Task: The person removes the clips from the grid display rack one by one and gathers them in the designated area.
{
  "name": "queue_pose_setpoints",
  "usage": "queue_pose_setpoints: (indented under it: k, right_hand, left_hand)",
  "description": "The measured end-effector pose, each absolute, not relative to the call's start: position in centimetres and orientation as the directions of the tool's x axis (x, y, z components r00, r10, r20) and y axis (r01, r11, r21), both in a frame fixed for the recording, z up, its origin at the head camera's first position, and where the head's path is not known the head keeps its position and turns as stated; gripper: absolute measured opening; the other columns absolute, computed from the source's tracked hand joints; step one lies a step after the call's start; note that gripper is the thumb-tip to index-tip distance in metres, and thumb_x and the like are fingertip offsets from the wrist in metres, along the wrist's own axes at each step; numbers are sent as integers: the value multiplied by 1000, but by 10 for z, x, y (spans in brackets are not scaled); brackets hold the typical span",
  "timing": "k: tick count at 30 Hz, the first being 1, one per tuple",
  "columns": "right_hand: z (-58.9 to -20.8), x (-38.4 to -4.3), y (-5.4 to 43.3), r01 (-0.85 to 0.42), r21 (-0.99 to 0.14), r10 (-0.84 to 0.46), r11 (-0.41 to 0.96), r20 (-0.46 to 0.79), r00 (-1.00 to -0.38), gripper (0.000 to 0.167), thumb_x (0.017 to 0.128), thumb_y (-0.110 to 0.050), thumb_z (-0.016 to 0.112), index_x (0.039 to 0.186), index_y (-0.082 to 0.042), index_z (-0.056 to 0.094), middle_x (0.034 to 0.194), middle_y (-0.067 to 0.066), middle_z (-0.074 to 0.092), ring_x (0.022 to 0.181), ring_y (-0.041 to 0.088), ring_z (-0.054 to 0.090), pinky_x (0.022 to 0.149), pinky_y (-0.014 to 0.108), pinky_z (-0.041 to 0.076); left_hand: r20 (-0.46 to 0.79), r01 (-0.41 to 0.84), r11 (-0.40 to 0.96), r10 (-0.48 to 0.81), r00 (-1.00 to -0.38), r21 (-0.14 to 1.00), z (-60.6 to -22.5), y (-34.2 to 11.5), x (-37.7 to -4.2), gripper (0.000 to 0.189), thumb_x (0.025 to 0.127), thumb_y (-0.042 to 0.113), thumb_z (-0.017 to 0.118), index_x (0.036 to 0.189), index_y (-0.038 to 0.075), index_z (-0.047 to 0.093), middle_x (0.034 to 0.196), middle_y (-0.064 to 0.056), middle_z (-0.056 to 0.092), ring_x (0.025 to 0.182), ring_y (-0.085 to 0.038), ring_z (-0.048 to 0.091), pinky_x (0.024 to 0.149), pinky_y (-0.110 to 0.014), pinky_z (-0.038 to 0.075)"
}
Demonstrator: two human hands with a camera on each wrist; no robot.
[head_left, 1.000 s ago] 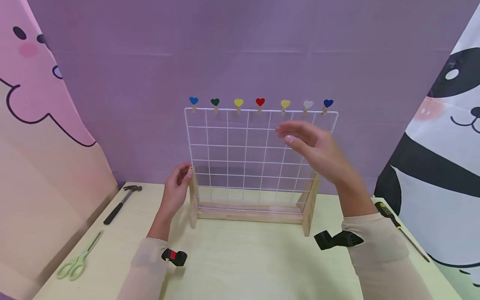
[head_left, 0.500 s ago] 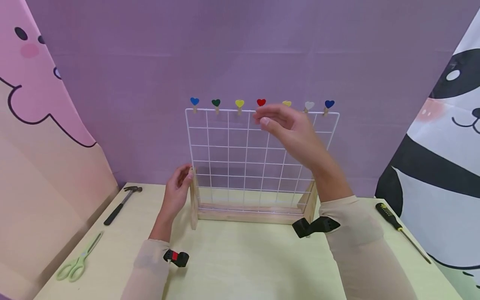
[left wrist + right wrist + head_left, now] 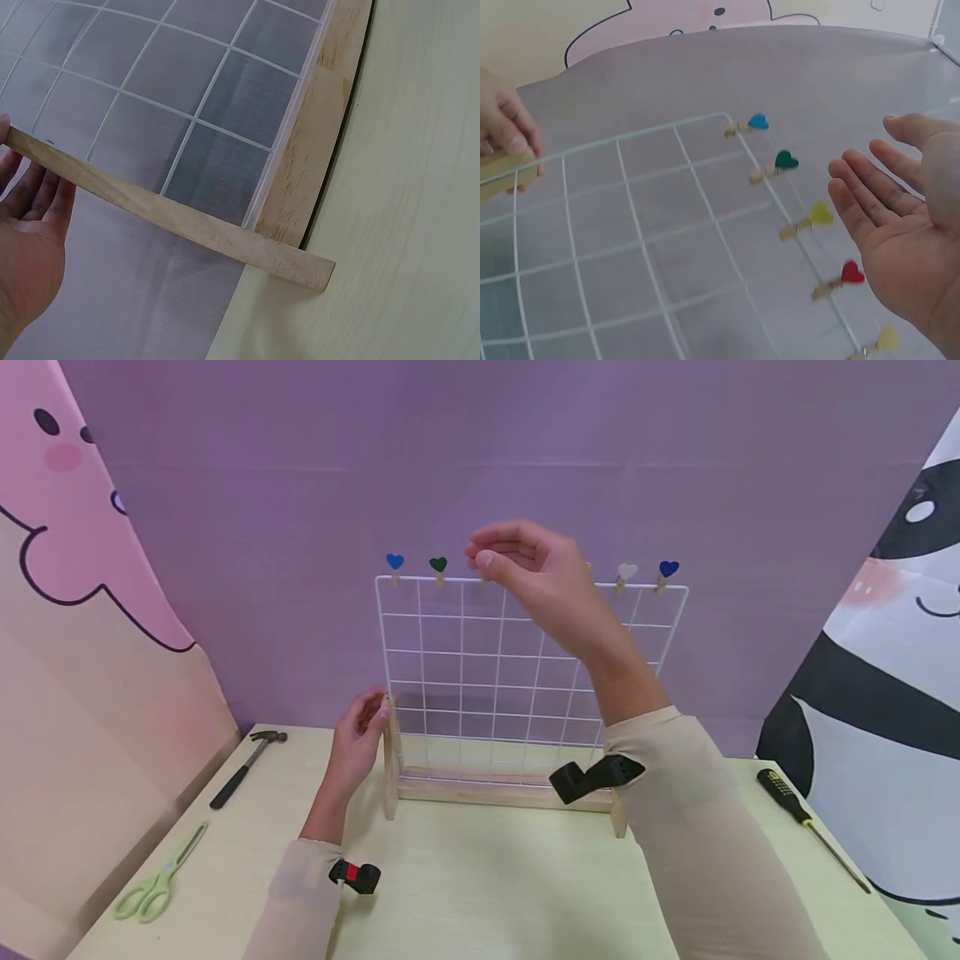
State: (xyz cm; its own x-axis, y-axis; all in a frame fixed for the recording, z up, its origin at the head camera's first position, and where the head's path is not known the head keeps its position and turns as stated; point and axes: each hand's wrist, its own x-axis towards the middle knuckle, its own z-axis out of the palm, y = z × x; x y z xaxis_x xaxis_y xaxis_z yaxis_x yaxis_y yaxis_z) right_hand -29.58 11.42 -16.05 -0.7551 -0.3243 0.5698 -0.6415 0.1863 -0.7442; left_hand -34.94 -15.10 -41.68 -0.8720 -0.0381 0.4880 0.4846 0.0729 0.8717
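A white wire grid [image 3: 461, 653] stands upright in a wooden stand [image 3: 502, 792] on the table. Small wooden clothespins with hearts line its top wire: light blue [image 3: 394, 562], green [image 3: 438, 564], white [image 3: 627, 572] and dark blue [image 3: 668, 568]. My right hand [image 3: 547, 581] covers the middle ones in the head view; the right wrist view shows them as yellow [image 3: 821, 213], red [image 3: 852, 273] and yellow [image 3: 888, 338]. That hand holds nothing, fingers extended beside the yellow heart. My left hand [image 3: 356, 735] grips the top of the stand's left post [image 3: 150, 202] between thumb and fingers.
On the table's left side lie a hammer [image 3: 249, 768] and green-handled scissors [image 3: 157, 887]. A black and yellow screwdriver [image 3: 787, 797] lies along the right edge. A purple cloth [image 3: 300, 527] hangs behind, between cartoon-printed panels.
My right hand has moved left and up, from in front of the grid's right part to the top wire near the yellow heart. The left hand keeps its grip on the post.
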Motion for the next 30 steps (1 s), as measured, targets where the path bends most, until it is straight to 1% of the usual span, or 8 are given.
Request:
queue_pose_setpoints:
  k: [4,10,14,19,25,30]
  right_hand:
    - [-150,-297,101,-647,-736,-326,200,573,-752,29,102,-20,66,128,-9,67,126,8,71,118,16,69,105,29,53]
    - [-139,-307,81,-656,-734,-332,178,582,-742,30,99,-18,69,127,-6,67,122,7,72,116,17,69,104,27,53]
    - [-138,-316,70,-633,-755,-327,171,563,-759,31,99,-17,70,127,-6,66,121,8,71,114,17,69,103,26,54]
    - [-141,-325,59,-604,-772,-318,201,532,-785,32,99,-16,69,129,-5,66,121,9,71,113,17,69,101,26,55]
    - [-141,-332,49,-573,-789,-293,222,506,-811,28,99,-15,69,125,-7,67,119,8,70,109,15,68,99,26,55]
    - [-142,-335,44,-559,-796,-285,232,494,-821,25,98,-11,69,122,-4,68,114,8,71,107,16,68,96,26,56]
  left_hand:
    - [496,494,50,-37,-867,868,-417,-149,-349,38,105,4,55,142,-3,53,132,-29,60,107,1,60,95,-11,49]
    - [501,499,58,-34,-865,865,-417,-147,-350,38,105,4,56,142,-3,53,131,-29,61,107,0,60,95,-11,49]
    - [498,496,54,-35,-866,866,-417,-146,-350,38,105,4,56,142,-3,53,132,-28,61,108,-1,60,95,-12,49]
    - [486,484,59,-28,-873,873,-417,-145,-348,37,105,4,55,142,-2,54,135,-27,61,110,-1,60,96,-12,49]
    - [483,480,66,-23,-876,875,-415,-143,-346,37,105,4,55,142,-2,53,135,-28,61,110,-1,60,96,-11,49]
    - [486,483,80,-23,-874,872,-415,-143,-346,37,105,5,56,142,-2,53,136,-28,61,111,0,60,96,-11,49]
